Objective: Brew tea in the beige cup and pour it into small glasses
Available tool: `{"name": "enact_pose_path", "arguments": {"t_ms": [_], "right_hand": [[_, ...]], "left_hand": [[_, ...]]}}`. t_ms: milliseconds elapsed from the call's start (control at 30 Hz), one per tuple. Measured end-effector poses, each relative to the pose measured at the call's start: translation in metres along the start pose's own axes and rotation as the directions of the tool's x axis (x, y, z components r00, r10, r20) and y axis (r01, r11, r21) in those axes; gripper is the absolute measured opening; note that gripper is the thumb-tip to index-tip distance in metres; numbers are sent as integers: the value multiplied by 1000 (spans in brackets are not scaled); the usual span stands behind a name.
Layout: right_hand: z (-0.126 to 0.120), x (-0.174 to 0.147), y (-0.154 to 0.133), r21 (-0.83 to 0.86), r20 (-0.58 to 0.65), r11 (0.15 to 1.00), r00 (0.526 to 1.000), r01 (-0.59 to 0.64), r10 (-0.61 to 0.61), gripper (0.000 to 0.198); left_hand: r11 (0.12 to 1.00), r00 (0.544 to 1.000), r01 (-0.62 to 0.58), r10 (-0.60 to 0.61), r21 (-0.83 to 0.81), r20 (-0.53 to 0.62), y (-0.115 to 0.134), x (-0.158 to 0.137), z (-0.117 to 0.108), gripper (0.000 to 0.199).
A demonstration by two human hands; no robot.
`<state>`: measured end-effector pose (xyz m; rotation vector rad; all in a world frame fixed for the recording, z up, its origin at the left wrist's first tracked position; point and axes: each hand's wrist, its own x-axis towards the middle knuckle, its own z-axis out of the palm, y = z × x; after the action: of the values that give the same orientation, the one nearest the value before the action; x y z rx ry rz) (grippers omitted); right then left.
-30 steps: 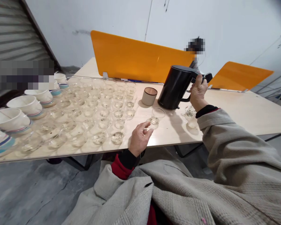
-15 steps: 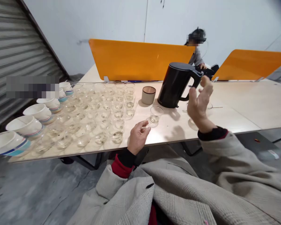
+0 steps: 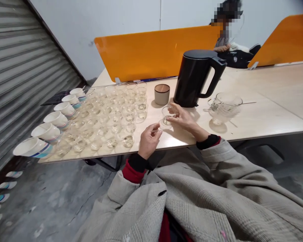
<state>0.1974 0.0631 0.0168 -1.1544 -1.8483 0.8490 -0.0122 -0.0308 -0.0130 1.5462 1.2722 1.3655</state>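
A small clear cup [image 3: 166, 121] with a little pale liquid and dark bits in it stands on the table before me. My right hand [image 3: 183, 118] is around its right side, thumb on the near side and fingers across the far rim. Just left of and nearer than that cup is my left hand [image 3: 149, 138], thumb and fingers pinched together. A faint pale bit shows at its fingertips, too small to make out. Behind the cup stand a black kettle [image 3: 193, 79] and a grey-beige cup [image 3: 162, 96] with a brown interior.
Rows of similar clear cups [image 3: 128, 141] fill the table's left part, beside a line of white paper cups [image 3: 46, 131]. On the right stand stacked clear cups [image 3: 223, 109] and a thin stick. Orange dividers [image 3: 151, 55] line the back; a person [image 3: 223, 42] is beyond.
My right hand has come down and left from beside the kettle's handle to the clear cup. My left hand has stayed nearly in place. The view has shifted slightly.
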Motion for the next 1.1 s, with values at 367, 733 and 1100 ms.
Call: {"name": "enact_pose_path", "arguments": {"t_ms": [367,733,1100], "right_hand": [[-1,-11,-4,89,88,996,996,14,-22,101],[-14,-46,18,-45,-182,999,983,30,-38,91],[-30,-37,41,-562,139,817,989,125,-56,113]], "left_hand": [[999,1000,10,-10,35,5,1,-1,-2,33],[992,1000,-2,5,127,-30,-6,2,-2,39],[769,987,-102,-1,631,160,-5,32,19,117]]}}
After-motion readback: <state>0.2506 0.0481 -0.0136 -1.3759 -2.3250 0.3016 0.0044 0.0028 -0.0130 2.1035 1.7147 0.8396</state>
